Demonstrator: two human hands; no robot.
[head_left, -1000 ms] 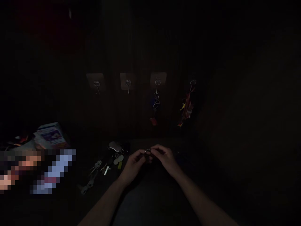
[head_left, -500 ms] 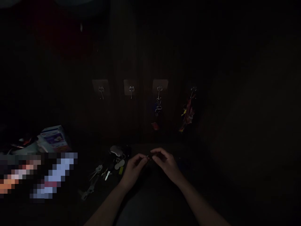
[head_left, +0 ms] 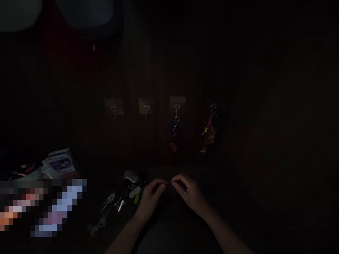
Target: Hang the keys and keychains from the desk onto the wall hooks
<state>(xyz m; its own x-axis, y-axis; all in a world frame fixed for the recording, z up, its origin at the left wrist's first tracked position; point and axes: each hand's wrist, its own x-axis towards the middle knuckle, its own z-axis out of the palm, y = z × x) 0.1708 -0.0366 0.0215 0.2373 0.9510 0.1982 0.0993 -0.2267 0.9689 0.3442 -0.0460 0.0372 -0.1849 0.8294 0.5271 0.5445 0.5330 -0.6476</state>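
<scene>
My left hand (head_left: 150, 198) pinches a small metal piece (head_left: 169, 183) between thumb and fingertips. From the other side my right hand (head_left: 192, 194) grips the same piece, its thumb and forefinger nearly meeting the left fingertips. The piece is too small and dark for its exact kind to show. Just left of my left hand lies a bunch of keys (head_left: 121, 205) with a silvery oval fob (head_left: 130, 175), round discs (head_left: 135, 192) and a yellow-green tag (head_left: 136, 199). More keys (head_left: 108, 200) are spread further left on the dark surface.
Adhesive hooks line the dark wall ahead: a left hook (head_left: 114, 108) and a second hook (head_left: 146, 107) are bare. Keys with a red tag (head_left: 173, 146) hang from the third; a colourful bundle (head_left: 209, 130) hangs at right. A printed box (head_left: 62, 162) stands at left.
My right thumb and forefinger have closed onto the small metal piece; they were more apart before. The wall hooks and keys sit slightly lower in view, as the camera has tilted up.
</scene>
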